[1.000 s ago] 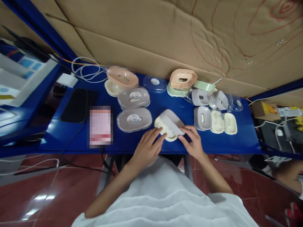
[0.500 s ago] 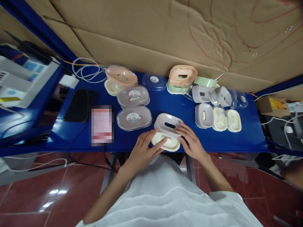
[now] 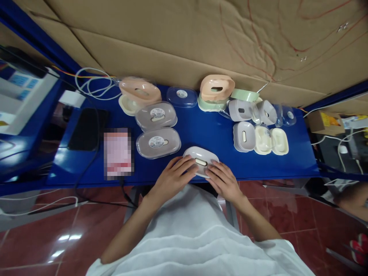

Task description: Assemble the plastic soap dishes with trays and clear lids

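Note:
In front of me at the table's near edge lies a grey soap dish (image 3: 202, 153) with an oval slot. Cream plastic shows through the slot, so the grey tray sits over the cream base; most of that base is hidden. My left hand (image 3: 174, 177) holds the dish's left side, fingers curved over the rim. Its right side is gripped by my right hand (image 3: 225, 181), fingertips on the grey rim. Just left of the dish are two lidded grey soap dishes, a nearer one (image 3: 149, 149) and a farther one (image 3: 143, 117), each under a clear labelled lid.
Peach trays (image 3: 135, 85) lie at the back left, and another peach tray (image 3: 207, 82) rests on a green one. Grey trays (image 3: 240, 142) and cream bases (image 3: 280, 142) stand right. A clear lid (image 3: 178, 100) lies behind. A cable (image 3: 98, 130) crosses the blue table's left.
The grey tray has come down toward me over the cream base, which now shows only through the slot. Both hands have closed in on its sides. The camera view has shifted slightly.

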Motion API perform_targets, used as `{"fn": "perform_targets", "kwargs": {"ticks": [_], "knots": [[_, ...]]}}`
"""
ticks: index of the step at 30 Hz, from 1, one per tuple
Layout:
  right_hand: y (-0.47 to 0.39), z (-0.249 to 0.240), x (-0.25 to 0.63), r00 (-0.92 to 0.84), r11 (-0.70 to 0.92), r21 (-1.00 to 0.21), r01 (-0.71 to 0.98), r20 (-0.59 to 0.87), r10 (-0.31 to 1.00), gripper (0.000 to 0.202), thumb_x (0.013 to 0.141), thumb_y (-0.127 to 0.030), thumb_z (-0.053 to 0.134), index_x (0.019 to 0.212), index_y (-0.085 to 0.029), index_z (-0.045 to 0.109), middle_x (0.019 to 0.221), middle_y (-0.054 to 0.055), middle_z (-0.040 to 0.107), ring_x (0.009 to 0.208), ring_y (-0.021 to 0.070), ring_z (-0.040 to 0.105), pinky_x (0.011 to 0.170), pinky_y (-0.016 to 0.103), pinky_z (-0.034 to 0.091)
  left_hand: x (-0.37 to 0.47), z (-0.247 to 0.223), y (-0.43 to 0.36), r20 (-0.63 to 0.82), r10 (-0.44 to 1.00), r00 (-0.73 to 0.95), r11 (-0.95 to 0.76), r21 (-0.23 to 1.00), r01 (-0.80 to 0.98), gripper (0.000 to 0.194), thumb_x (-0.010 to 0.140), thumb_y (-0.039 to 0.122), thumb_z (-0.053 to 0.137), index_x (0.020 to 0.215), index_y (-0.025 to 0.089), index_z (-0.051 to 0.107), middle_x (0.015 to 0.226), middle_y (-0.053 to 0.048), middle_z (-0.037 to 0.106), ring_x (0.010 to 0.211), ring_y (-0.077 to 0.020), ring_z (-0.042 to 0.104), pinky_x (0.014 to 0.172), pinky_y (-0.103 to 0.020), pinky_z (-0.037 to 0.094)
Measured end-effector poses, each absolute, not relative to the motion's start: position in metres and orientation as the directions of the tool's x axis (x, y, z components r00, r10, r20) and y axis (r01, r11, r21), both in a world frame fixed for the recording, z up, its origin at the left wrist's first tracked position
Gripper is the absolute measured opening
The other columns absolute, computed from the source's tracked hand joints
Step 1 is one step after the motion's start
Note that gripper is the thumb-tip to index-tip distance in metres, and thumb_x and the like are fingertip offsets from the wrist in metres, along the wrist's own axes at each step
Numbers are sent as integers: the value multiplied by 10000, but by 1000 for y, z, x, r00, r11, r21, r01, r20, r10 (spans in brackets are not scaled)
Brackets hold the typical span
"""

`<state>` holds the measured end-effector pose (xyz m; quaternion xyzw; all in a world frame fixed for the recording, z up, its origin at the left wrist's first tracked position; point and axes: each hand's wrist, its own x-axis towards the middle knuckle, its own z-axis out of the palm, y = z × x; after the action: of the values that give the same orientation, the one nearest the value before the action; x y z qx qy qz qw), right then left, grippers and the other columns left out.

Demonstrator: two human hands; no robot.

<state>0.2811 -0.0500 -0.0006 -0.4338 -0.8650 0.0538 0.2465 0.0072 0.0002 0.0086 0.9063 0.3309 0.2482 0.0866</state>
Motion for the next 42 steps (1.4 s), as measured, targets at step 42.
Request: {"fn": "perform_targets", "kwargs": {"ticks": [42], "knots": [[12, 32, 302, -357, 455, -596, 661, 284, 890, 520, 1090, -333, 564, 1605, -344, 490, 1600, 98, 552, 1533, 308, 492, 1251, 569, 463, -3, -2, -12, 516, 736, 438, -665, 429, 612, 515, 986, 228, 735, 1475, 221, 574, 1487, -189, 609, 1372, -301, 623, 1112, -451, 565]]}}
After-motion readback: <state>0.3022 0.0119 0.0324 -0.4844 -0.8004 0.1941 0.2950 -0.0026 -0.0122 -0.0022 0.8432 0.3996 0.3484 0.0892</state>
